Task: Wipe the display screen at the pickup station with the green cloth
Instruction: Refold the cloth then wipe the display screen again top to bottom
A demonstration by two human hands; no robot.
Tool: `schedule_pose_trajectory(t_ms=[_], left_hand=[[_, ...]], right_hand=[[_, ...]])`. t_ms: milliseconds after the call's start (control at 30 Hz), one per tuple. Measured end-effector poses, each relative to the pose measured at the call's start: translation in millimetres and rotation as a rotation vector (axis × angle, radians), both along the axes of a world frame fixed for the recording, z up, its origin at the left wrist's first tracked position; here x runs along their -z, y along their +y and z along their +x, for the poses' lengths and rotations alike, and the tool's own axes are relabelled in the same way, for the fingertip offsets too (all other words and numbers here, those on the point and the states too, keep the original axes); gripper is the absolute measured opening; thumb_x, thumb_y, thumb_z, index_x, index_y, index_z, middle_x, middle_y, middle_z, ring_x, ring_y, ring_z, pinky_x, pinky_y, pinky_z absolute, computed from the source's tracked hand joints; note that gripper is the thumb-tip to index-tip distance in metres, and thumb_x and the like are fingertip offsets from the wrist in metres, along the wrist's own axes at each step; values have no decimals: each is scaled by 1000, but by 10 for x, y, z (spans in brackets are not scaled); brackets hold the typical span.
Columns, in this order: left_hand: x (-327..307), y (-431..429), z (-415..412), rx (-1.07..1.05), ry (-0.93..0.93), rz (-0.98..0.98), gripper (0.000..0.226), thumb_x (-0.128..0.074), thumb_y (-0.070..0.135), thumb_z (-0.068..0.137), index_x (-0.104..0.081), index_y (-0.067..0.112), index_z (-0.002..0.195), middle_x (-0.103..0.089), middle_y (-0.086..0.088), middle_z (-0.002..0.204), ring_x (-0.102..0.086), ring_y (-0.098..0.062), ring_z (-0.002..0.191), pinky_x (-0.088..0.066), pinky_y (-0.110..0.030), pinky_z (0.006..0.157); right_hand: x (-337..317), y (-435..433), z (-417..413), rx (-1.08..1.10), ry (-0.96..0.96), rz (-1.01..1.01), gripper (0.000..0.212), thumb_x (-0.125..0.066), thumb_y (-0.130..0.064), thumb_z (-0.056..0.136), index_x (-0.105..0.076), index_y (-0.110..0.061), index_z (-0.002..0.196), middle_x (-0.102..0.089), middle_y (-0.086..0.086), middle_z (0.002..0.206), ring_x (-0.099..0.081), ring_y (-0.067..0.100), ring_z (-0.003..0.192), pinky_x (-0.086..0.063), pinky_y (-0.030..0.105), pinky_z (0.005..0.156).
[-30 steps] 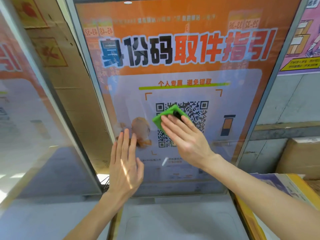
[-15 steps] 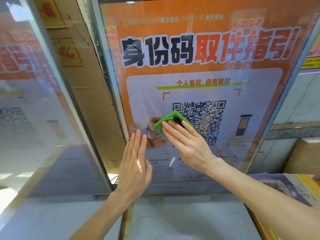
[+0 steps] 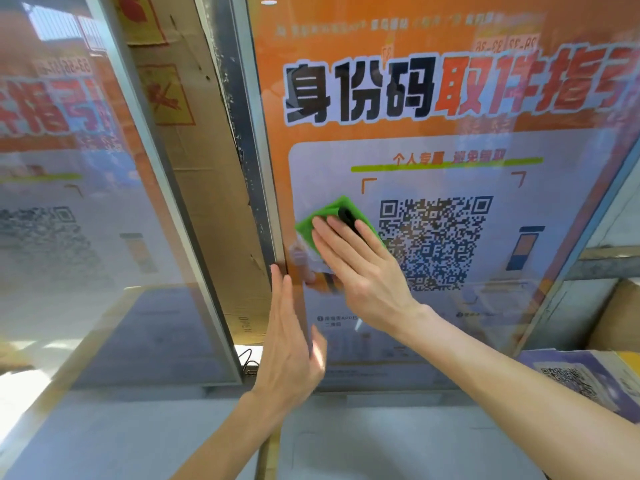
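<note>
Right hand (image 3: 360,268) pressing green cloth (image 3: 332,216) flat against display screen (image 3: 450,150), grip spread wide; left hand (image 3: 287,344), open, braces near left frame; overlapping strokes advised.

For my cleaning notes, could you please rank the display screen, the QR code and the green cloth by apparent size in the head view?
1. display screen, by far the largest.
2. QR code.
3. green cloth, though the right hand covers part of it, so its full extent is unsure.
</note>
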State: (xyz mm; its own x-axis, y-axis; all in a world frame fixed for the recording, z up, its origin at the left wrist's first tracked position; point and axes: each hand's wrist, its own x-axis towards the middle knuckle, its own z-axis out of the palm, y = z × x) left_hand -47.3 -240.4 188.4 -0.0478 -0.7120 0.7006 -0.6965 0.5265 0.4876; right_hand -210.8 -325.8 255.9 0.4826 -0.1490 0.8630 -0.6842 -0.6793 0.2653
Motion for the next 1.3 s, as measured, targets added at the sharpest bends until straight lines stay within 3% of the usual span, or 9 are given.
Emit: schedule_pose_trajectory(t_ms=[100,233,500,667,800,1000,1100,1200,1300], left_hand=[[-53,61,-2,35,184,73,85,-50,2,94,-1,2,163,-3,-2,175,-9,-18,162,-15,-26,129],[-75,94,62,91,299,74,71,-43,9,100,-8,2,162,-14,2,174,-17,-16,160,-19,-27,128],[-174,79,83,37,826,78,49,-36,24,107,-31,10,154,-66,-3,138,-59,-17,134,-43,-33,116],[-47,39,197,7,1080,214,37,-34,19,113,-38,17,150,-74,-8,122,-67,-18,122,-43,-45,118],[149,89,196,-15,1025,273,42,-35,23,113,-33,15,154,-76,1,119,-67,-18,122,-44,-46,116],[198,108,144,-36,963,235,50,-36,33,110,-34,14,155,-73,4,124,-64,-15,126,-42,-46,118],[205,125,110,-58,912,210,45,-35,31,112,-35,14,154,-71,1,128,-64,-11,126,-45,-36,115],[223,187,70,-97,744,204,44,-38,15,110,-34,12,154,-65,-3,138,-59,-2,130,-43,-13,106],[322,252,-23,-116,436,155,58,-46,3,103,-30,10,158,-41,0,161,-38,-10,150,-32,-24,122]], right_hand=[[227,-26,55,-42,124,-11,51,-50,9,101,-49,0,151,-43,12,161,-37,26,153,-26,44,129],[615,54,-115,-84,442,28,49,-38,3,107,-44,-1,155,-37,11,166,-32,23,156,-21,42,131],[134,20,342,-23,101,-9,55,-37,12,98,-52,-1,150,-46,11,160,-38,24,153,-28,43,128],[906,34,225,-71,331,-11,48,-50,3,104,-50,-1,151,-41,12,163,-36,25,154,-22,43,130],[1232,92,65,-81,537,14,51,-51,-5,107,-42,-3,157,-34,10,167,-30,22,157,-15,41,132],[840,78,201,-66,211,41,51,-42,8,103,-45,-2,154,-40,12,163,-35,25,155,-26,44,129],[1116,77,135,-95,377,29,52,-53,1,104,-44,-2,155,-39,12,165,-34,24,155,-29,43,128],[1310,82,-113,-103,546,47,56,-59,-5,104,-42,-3,157,-37,9,166,-34,20,155,-25,39,130],[1111,96,-323,-88,417,65,49,-48,3,104,-47,0,153,-41,12,163,-38,24,153,-25,42,130]])
